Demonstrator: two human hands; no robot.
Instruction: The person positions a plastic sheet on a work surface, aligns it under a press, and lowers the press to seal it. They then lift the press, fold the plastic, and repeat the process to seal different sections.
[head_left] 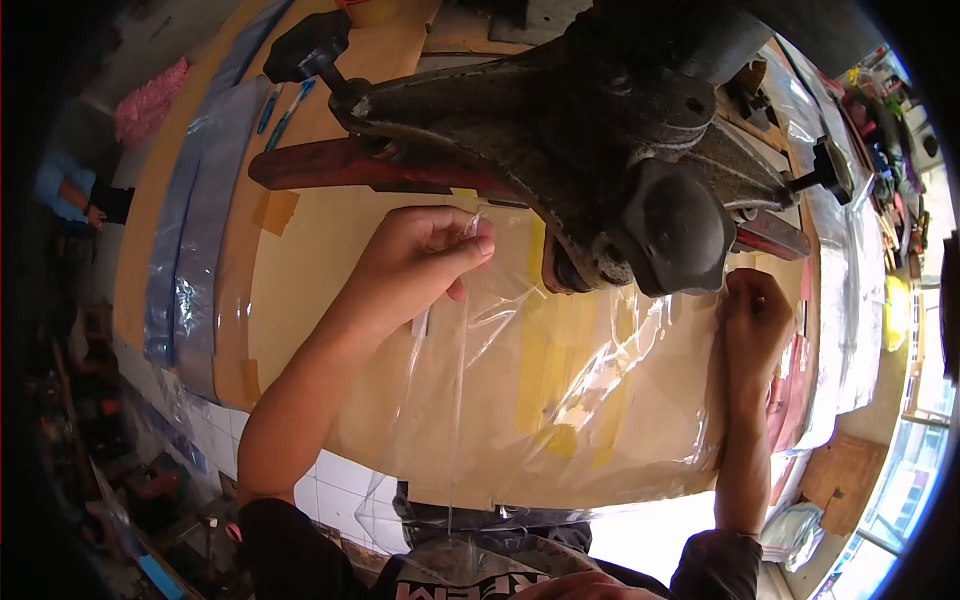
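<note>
A clear plastic sheet (pixel 610 375) lies over a tan board (pixel 400 455) and catches bright reflections. My left hand (pixel 435 250) pinches its upper left part between thumb and fingers, close to the red bar (pixel 320 165) of a dark metal press (pixel 480 110). On the right, my right hand (pixel 760 315) is closed at the far edge of the sheet, beside the press's black knob (pixel 680 230); its fingertips are partly hidden. Yellow tape strips (pixel 545 350) show through the plastic.
Two blue pens (pixel 290 115) lie at the upper left beside folded bluish plastic (pixel 195 230). Another person's hand (pixel 97 215) shows at the far left, near a pink bundle (pixel 150 100). The press overhangs the work surface. More clear plastic (pixel 850 330) lies at the right.
</note>
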